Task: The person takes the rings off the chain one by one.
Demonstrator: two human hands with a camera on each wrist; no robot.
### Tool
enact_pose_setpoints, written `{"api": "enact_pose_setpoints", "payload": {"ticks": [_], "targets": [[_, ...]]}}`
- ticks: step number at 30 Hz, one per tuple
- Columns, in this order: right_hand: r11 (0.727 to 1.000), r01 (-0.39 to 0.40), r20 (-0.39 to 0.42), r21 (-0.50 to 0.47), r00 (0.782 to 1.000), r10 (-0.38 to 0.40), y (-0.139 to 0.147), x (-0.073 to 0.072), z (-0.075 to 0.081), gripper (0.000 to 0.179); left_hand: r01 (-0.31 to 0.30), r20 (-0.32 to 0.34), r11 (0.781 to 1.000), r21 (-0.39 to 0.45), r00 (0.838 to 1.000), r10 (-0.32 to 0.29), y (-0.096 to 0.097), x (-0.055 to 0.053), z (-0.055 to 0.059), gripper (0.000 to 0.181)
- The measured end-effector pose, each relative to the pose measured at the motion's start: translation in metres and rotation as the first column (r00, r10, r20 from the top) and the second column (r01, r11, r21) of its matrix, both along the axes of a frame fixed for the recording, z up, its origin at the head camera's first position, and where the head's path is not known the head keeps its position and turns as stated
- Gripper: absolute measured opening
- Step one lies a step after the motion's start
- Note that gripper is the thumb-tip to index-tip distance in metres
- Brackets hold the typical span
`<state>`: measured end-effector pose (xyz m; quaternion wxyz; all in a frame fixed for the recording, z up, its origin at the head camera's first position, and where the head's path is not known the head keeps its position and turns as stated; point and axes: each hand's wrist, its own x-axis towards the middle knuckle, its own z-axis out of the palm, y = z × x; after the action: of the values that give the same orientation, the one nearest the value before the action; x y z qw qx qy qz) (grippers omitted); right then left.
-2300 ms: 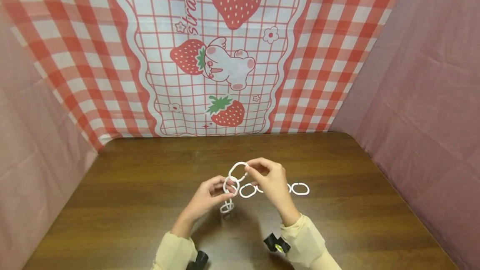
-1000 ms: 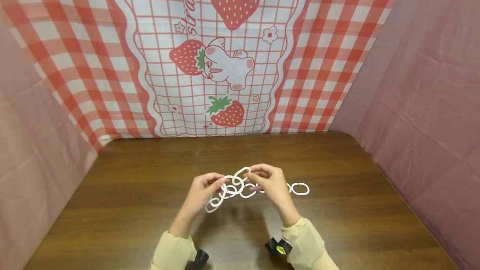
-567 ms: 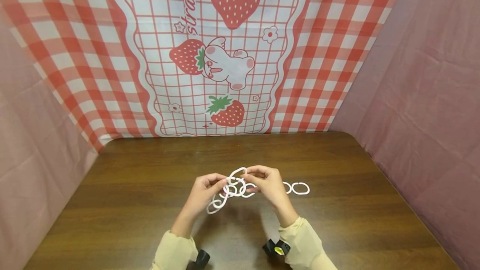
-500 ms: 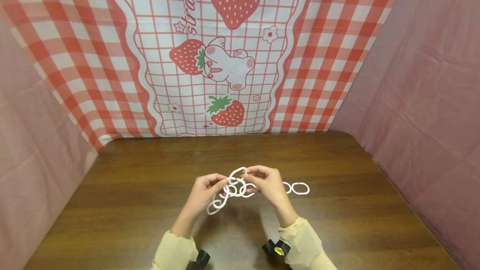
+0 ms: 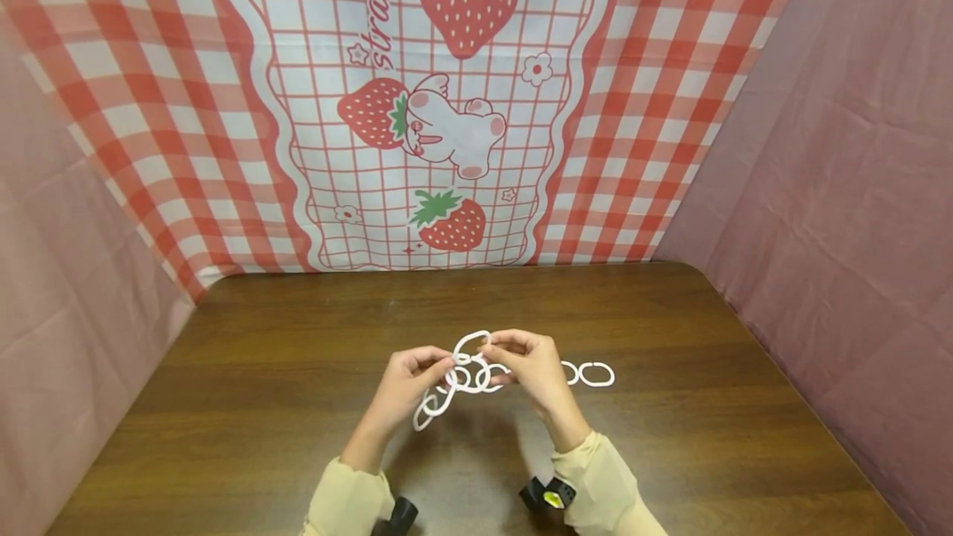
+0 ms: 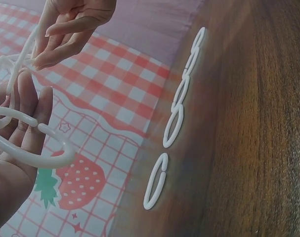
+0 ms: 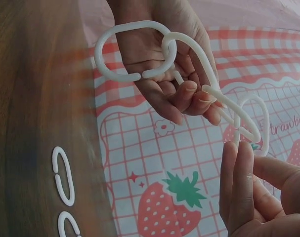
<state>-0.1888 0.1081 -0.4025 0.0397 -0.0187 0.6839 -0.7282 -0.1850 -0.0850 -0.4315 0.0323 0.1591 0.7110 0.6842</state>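
White plastic oval chain links, each with a small slit, are joined in a short chain between the two hands. In the head view the left hand (image 5: 405,383) pinches one link, and another link (image 5: 419,420) of the chain hangs below its fingers. Fingertips of the right hand (image 5: 536,366) pinch the raised link (image 5: 457,347) at the other end. The right wrist view shows the hanging link (image 7: 110,76) in front of the left palm. There, links overlap right at the tips of the right-hand fingers (image 7: 241,182). Whether the end link is hooked through its neighbour I cannot tell.
More white links lie in a row on the brown wooden table (image 5: 298,404), partly hidden behind the right hand in the head view. One link (image 6: 149,190) lies apart from the others in the left wrist view. A strawberry-print cloth (image 5: 469,106) hangs behind the table.
The left hand has regripped the chain and now holds it further left, with the chain trailing beneath its fingers. The right hand is slightly lower, and its raised link has turned a little more upright.
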Motion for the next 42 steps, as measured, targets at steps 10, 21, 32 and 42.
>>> {"api": "enact_pose_setpoints", "payload": {"ticks": [10, 21, 32, 42], "targets": [[0.998, 0.035, 0.019, -0.053, 0.999, -0.034, -0.002, 0.0, -0.001, 0.017, 0.015, 0.002, 0.999, -0.033, 1.0, -0.015, 0.0, 0.0, -0.004, 0.024], [0.996, 0.063, 0.013, -0.062, 0.998, -0.062, 0.005, 0.0, -0.002, 0.011, -0.032, -0.01, 0.999, -0.01, 0.999, 0.032, -0.003, 0.0, -0.004, 0.023], [0.99, 0.138, -0.016, 0.033, 0.99, -0.138, 0.035, -0.003, -0.007, 0.015, -0.01, -0.021, 1.0, 0.022, 1.0, 0.01, -0.005, -0.001, -0.003, 0.023], [0.949, 0.105, 0.008, 0.299, 0.994, -0.113, 0.052, -0.006, -0.03, 0.021, -0.074, 0.015, 0.997, 0.014, 0.997, 0.074, -0.011, -0.001, 0.001, 0.022]]}}
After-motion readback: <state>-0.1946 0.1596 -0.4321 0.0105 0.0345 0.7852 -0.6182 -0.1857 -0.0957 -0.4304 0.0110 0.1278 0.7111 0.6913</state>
